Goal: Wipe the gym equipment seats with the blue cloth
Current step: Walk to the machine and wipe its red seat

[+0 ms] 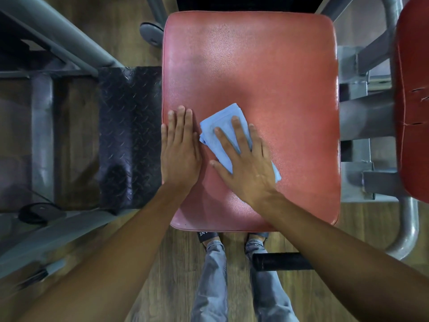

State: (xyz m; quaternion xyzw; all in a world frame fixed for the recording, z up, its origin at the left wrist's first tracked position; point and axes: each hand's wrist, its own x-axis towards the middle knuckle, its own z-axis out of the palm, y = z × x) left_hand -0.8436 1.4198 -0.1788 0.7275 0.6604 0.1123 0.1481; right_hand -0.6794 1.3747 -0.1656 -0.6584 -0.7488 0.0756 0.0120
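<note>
**Seat.** The red seat pad fills the centre of the head view. Its rounded edges are all visible except the near-right corner, which the right forearm covers.

**Cloth.** The blue cloth lies folded flat on the pad, at about 8 o'clock from the pad centre. Its long axis runs from 11 o'clock to 5 o'clock. It is well apart from every pad edge.

**Hands.**
- The right hand presses flat on the cloth with its fingers straight and spread. Cloth shows beyond the fingertips and beside the wrist.
- The left hand lies flat on the bare pad with straight fingers held together. It is at the 9 o'clock edge, just beside the cloth. Its little finger reaches the pad border.

**Open surface.** Bare upholstery extends from the cloth toward 12, 1 and 3 o'clock. A narrower strip lies toward 6 o'clock.

**Surroundings.**
- At 9 o'clock, a dark tread plate adjoins the pad.
- At 3 o'clock, grey frame tubes separate the pad from a second red pad with torn stitching.
- At 6 o'clock, the person's legs stand on the wooden floor, with a black roller beside them.
</note>
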